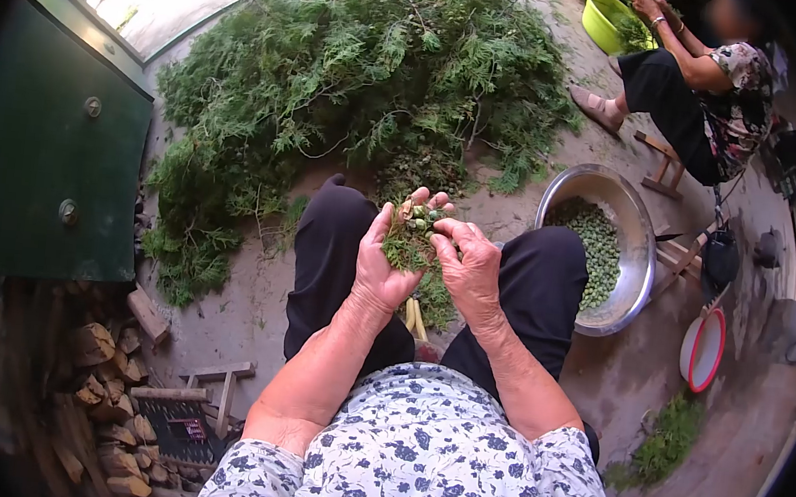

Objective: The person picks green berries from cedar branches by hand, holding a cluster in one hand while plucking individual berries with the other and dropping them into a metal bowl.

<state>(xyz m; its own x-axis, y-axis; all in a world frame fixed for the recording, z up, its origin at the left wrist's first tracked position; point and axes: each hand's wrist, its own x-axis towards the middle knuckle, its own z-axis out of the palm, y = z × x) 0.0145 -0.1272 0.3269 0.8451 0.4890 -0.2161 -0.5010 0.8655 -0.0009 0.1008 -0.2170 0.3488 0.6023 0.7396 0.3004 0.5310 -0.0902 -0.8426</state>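
Note:
My left hand (384,259) is cupped palm up in front of my knees. In it rest a leafy evergreen sprig (408,247) and several round green cones (419,214), with a dry brownish bit among them. From the right, my right hand (473,263) reaches in with thumb and forefinger pinched at a green cone by the edge of the left palm; the fingertips partly hide it. Beside my right knee stands a wide metal basin (642,272) holding many small green cones (597,253).
A large heap of cut evergreen branches (368,64) lies ahead. Another person (711,87) sits at the upper right near a yellow-green basin (600,24). Split firewood (116,394) and a small wooden stool (227,385) are at lower left; a red-rimmed basin (714,351) is at right.

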